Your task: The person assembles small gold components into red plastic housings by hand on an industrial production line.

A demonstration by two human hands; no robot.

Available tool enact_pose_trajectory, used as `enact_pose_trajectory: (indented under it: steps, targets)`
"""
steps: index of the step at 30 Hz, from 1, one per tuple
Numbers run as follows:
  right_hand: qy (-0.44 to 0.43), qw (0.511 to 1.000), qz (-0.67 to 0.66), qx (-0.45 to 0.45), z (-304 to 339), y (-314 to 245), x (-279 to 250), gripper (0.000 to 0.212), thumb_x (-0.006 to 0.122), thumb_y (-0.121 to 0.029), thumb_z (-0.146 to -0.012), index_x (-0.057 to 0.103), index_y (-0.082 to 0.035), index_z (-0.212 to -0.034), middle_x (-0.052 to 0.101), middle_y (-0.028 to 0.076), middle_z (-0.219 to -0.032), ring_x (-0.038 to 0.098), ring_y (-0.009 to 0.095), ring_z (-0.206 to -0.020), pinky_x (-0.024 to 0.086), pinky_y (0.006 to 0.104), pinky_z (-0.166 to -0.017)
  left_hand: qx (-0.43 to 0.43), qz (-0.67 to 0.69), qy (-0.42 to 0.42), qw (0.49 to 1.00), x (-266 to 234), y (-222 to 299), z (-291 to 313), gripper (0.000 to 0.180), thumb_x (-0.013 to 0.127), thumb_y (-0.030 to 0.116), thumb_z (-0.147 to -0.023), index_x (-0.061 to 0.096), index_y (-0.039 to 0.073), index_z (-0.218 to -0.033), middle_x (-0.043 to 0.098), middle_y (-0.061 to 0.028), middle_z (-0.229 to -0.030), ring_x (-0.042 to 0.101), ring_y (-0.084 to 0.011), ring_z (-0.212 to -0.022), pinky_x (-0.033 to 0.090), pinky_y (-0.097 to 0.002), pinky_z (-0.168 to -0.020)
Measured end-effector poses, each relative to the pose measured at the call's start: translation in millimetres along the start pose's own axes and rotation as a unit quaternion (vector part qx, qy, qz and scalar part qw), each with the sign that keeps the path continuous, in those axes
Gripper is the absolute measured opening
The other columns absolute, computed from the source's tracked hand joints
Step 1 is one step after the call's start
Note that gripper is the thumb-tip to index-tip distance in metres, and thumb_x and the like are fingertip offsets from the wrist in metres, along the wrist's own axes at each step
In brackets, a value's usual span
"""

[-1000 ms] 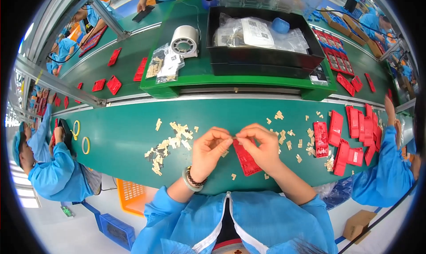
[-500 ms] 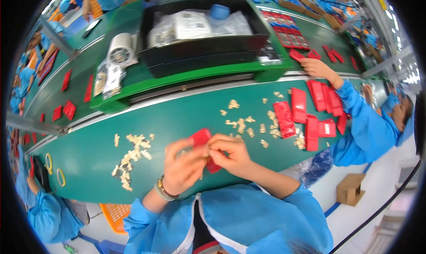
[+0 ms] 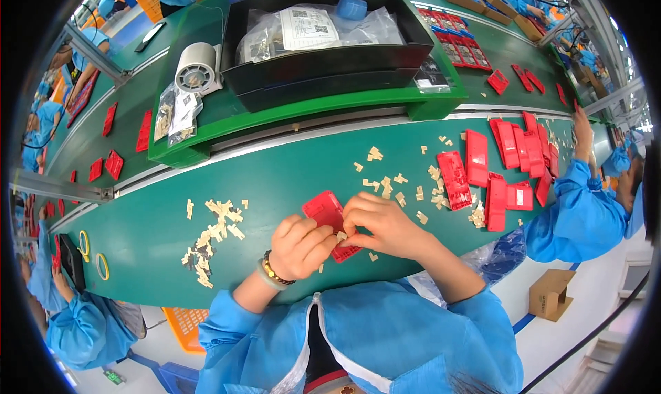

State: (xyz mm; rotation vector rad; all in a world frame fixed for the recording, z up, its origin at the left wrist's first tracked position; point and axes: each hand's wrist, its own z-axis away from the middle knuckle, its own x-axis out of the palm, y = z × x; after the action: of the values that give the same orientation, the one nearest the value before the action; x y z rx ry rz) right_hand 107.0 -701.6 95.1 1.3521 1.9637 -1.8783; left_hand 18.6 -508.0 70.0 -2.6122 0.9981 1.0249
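In front of me a red plastic shell [image 3: 322,207], a long shallow case, lies tilted between my hands. The curled fingers of my left hand [image 3: 297,246] grip its left side near the lower end. My right hand [image 3: 384,223] is closed in a pinch over the shell, with a small cream plastic piece [image 3: 341,236] at its fingertips. The fingers of both hands nearly meet there and hide part of the shell's inside. Loose cream pieces lie in a pile [image 3: 219,222] left of my hands, and more are scattered [image 3: 385,184] beyond my right hand.
Several red shells [image 3: 496,187] are heaped at the right, near a co-worker's sleeve [image 3: 575,208]. A black bin [image 3: 323,70] with bagged parts stands on a green shelf [image 3: 303,127] ahead, beside a small white fan [image 3: 197,67]. Yellow tape rings [image 3: 102,266] lie at the left.
My left fingers, spread and blurred before, are now curled against the shell. More of the shell shows. The co-worker's hand has left the red part on the far belt and moved right.
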Motion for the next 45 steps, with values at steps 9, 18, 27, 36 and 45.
enact_pose_trajectory:
  steps: [9, 18, 27, 36, 45]
  targets:
    - [-0.019, 0.999, -0.021, -0.045, -10, 0, -1, 0.024, 0.076, -0.013, -0.069, 0.055, -0.009, -0.079, 0.058, 0.003, -0.090, 0.058, 0.022, -0.082, 0.047, 0.0327, -0.068, 0.011, -0.031, 0.018, 0.999, -2, 2, 0, 0.018, 0.063, 0.014, -0.069, 0.066, 0.009, -0.086, 0.067, -0.0052, -0.089, 0.058, -0.0174, -0.072, 0.041, -0.0319, -0.066]
    - [0.090, 0.951, 0.294, 0.035, 38, 33, -10, 0.018, 0.071, -0.019, -0.073, 0.058, -0.010, -0.083, 0.057, 0.001, -0.081, 0.057, 0.022, -0.075, 0.045, 0.0347, -0.066, -0.212, 0.009, -0.080, 0.974, 3, 4, -7, 0.019, 0.065, 0.012, -0.071, 0.063, 0.009, -0.090, 0.062, -0.0039, -0.086, 0.057, -0.0225, -0.086, 0.042, -0.0386, -0.074]
    - [0.072, 0.992, 0.078, -0.061, 0, 7, 8, 0.019, 0.070, -0.021, -0.074, 0.057, -0.012, -0.084, 0.056, 0.002, -0.086, 0.056, 0.022, -0.085, 0.043, 0.0350, -0.074, -0.056, -0.009, -0.047, 0.997, 2, 5, -6, 0.017, 0.062, 0.016, -0.072, 0.062, 0.010, -0.088, 0.065, -0.0038, -0.094, 0.059, -0.0210, -0.084, 0.040, -0.0367, -0.073]
    - [-0.007, 0.941, 0.338, 0.038, 21, 20, -10, 0.022, 0.069, -0.017, -0.070, 0.059, -0.009, -0.088, 0.059, 0.005, -0.092, 0.057, 0.023, -0.091, 0.044, 0.0360, -0.080, -0.379, 0.189, -0.105, 0.900, -7, -9, -9, 0.021, 0.058, 0.001, -0.084, 0.053, 0.003, -0.104, 0.068, -0.0078, -0.089, 0.061, -0.0273, -0.086, 0.044, -0.0370, -0.076]
    - [0.169, 0.923, 0.309, -0.153, -48, 7, 24, 0.023, 0.068, -0.014, -0.067, 0.059, -0.009, -0.088, 0.058, 0.005, -0.101, 0.056, 0.024, -0.101, 0.042, 0.0394, -0.084, -0.545, 0.589, 0.083, 0.591, -18, -30, -5, 0.033, 0.049, 0.000, -0.086, 0.045, 0.001, -0.119, 0.064, -0.0121, -0.099, 0.058, -0.0250, -0.091, 0.046, -0.0321, -0.083]
